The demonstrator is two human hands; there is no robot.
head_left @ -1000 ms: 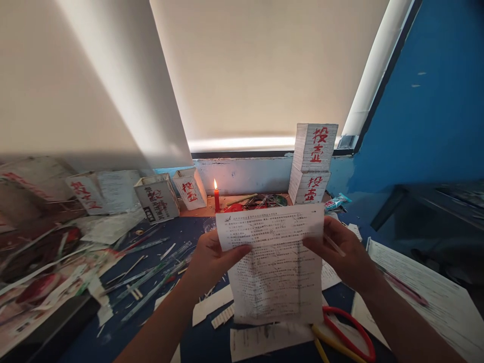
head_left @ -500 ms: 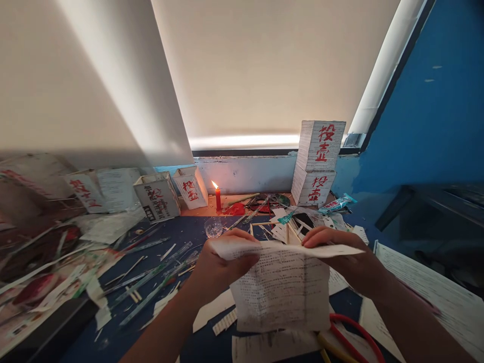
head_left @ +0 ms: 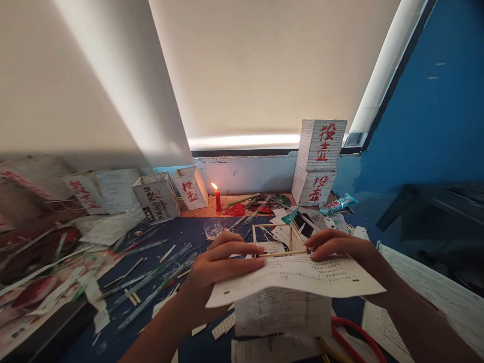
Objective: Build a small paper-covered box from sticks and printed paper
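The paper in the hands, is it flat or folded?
Folded over: between the left hand and right hand, the paper has a printed flap overhanging its lower part.

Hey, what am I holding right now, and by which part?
A printed sheet: your left hand and right hand hold it along its far, bent edge. Whether they also grip the stick frame cannot be told.

White sheet of printed paper (head_left: 295, 277): dark lines of print, broad flap reaching toward six o'clock, front edge arched in the middle; more printed paper shows directly beneath.
Open rectangular frame of thin pale wooden sticks (head_left: 283, 253): at twelve o'clock from the sheet, near stick running along its far edge.
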